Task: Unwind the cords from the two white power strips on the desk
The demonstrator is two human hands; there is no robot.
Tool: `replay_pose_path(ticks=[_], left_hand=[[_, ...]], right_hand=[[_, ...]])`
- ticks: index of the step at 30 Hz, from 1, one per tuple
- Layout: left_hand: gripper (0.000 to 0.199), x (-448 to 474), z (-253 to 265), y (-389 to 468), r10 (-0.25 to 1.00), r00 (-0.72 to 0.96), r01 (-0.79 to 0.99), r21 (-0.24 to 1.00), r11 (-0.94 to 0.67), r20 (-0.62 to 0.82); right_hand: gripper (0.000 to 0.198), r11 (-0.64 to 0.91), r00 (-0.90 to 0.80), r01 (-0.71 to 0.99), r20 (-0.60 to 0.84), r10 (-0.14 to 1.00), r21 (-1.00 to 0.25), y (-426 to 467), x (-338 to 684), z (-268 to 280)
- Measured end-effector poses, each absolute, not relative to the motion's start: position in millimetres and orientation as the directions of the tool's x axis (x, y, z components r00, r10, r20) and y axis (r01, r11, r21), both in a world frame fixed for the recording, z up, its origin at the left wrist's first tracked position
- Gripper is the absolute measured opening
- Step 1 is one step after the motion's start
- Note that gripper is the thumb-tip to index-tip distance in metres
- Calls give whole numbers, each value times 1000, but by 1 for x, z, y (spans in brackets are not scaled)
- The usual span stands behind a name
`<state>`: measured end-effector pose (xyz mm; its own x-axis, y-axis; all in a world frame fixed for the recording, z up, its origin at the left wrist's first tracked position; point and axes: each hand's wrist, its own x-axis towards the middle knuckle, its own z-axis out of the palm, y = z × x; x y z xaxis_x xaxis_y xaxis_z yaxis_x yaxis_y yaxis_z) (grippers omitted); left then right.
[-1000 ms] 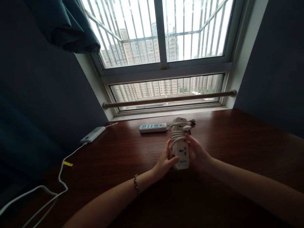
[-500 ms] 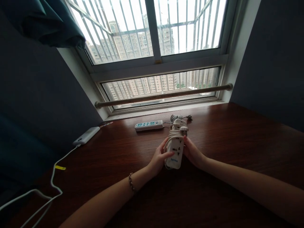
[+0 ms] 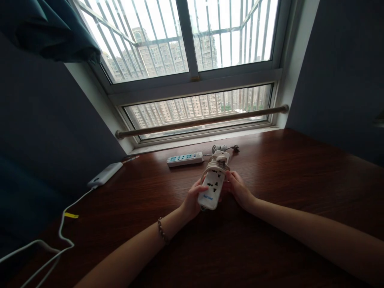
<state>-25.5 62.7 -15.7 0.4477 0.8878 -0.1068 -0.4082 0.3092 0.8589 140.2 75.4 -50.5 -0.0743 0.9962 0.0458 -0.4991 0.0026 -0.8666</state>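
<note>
A white power strip [image 3: 212, 192] with blue lettering is held at a tilt over the table, its cord [image 3: 216, 165] wound around its far half and a plug lying on the coils. My left hand [image 3: 193, 197] is closed on its left side, thumb on the socket face. On the other side, my right hand [image 3: 238, 189] grips near the wound cord, thumb and fingers at the edge; some fingers are hidden behind the strip. Just beyond lies a second power strip [image 3: 185, 159] with light-blue sockets, and its coiled cord [image 3: 219, 149] ends in a dark plug [image 3: 236, 148].
A white power bank [image 3: 105, 175] with a white cable [image 3: 61, 230] and yellow tag [image 3: 71, 215] lies at the left of the brown table [image 3: 270, 172]. Behind the table is a barred window with a horizontal rod [image 3: 204, 121]. A curtain [image 3: 51, 32] hangs upper left.
The held power strip has tilted, its near end swinging left, and the plug on it has shifted toward the middle of the coils. Both hands stay on it. The whole view has shifted slightly.
</note>
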Motion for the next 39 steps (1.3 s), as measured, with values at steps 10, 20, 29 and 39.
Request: replay_pose_path(ticks=[10,20,29,39], left_hand=[[58,-22,-23,59,926,379,-373,915,151,2],[79,-39,-39,60,715,214,299,652,-696,665],[70,-55,-39,81,307,451,609,-37,-793,838],[82,-54,-4,70,314,731,435,-58,-899,606]], right_hand=[[43,-19,-155,-538,77,985,-843,69,138,-43],[57,91,-334,-481,278,901,-872,36,131,-13],[58,-246,-521,-710,256,814,-660,15,137,17],[54,-204,-370,-724,120,921,-659,36,150,37]])
